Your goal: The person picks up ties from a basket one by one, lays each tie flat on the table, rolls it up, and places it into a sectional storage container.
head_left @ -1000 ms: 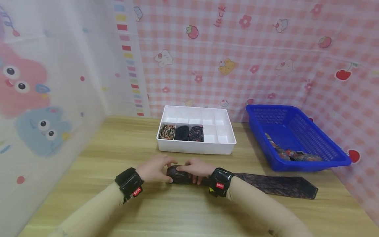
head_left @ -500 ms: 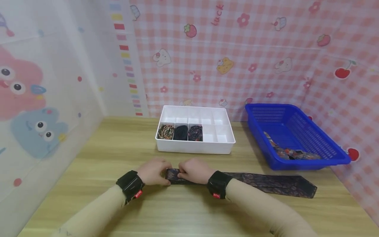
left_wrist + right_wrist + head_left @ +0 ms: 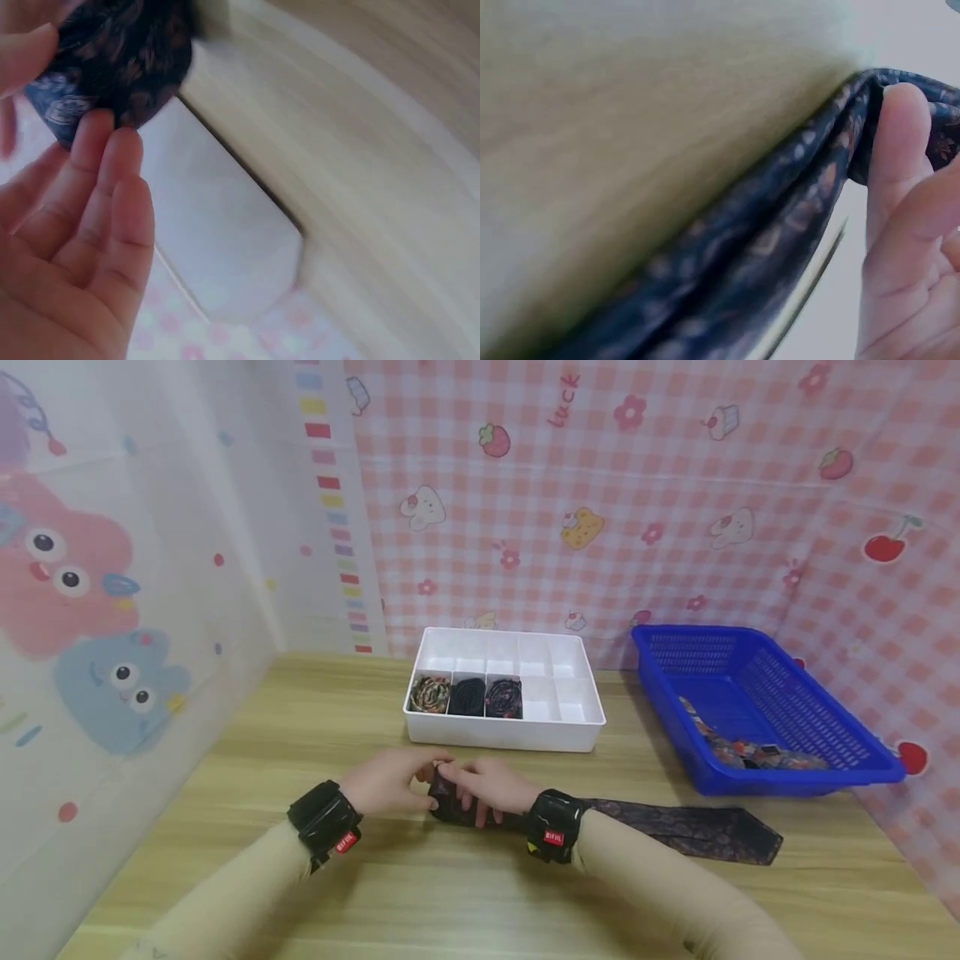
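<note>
A dark necktie [image 3: 675, 831] with a small brownish pattern stretches rightward across the table, its pointed wide end at the right. My left hand [image 3: 390, 783] holds the folded left end of the tie [image 3: 127, 67], fingertips against its lower edge in the left wrist view. Just to the right, my right hand [image 3: 495, 787] grips the same bunched part, thumb over its top. In the right wrist view, a finger [image 3: 904, 124] presses into the tie's bend, and the rest of the strip trails away in lengthwise folds. My fingers partly hide the folded end.
Behind my hands stands a white divided box [image 3: 502, 735]; three front compartments hold rolled ties, one multicoloured [image 3: 431, 695], one black [image 3: 467, 697], one dark patterned [image 3: 503, 698]. A blue basket [image 3: 795, 783] with patterned fabric pieces stands at right. Patterned cloth [image 3: 600, 468] hangs behind.
The tie's left end, lying flat half a second ago, now stands raised and folded between my hands. Its wide end has slid left. My right hand's fingers have spread around the fold.
</note>
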`<state>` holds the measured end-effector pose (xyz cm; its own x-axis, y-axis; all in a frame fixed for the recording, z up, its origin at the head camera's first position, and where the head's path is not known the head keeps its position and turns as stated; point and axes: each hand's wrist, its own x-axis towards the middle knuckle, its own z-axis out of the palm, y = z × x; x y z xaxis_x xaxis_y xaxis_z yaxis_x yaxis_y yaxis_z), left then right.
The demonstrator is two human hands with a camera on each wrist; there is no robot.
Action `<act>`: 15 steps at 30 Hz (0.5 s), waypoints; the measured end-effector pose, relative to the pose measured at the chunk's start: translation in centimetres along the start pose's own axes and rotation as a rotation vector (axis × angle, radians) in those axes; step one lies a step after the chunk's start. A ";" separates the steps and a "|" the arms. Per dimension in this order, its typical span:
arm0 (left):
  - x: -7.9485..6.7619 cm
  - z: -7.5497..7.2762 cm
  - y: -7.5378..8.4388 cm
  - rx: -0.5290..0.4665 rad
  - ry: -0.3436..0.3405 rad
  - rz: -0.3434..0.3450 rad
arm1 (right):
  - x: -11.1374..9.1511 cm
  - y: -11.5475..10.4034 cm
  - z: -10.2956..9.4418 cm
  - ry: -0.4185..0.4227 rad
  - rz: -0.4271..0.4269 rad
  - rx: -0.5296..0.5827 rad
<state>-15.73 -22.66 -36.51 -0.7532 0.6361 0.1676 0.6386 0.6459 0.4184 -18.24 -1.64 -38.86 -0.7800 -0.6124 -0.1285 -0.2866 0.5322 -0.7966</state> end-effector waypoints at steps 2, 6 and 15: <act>0.5 0.2 0.6 -0.014 -0.008 0.030 | -0.3 0.4 -0.4 0.011 0.029 0.051; 1.4 1.1 1.3 -0.012 -0.007 0.059 | -1.3 1.7 -1.4 0.025 0.071 0.053; 3.3 3.5 0.6 0.113 -0.062 0.023 | -3.3 3.7 -3.3 0.082 0.118 -0.145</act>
<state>-17.29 -18.70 -38.85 -0.7288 0.6743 0.1189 0.6723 0.6718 0.3109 -18.54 4.29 -39.38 -0.8538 -0.4945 -0.1627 -0.2630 0.6795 -0.6849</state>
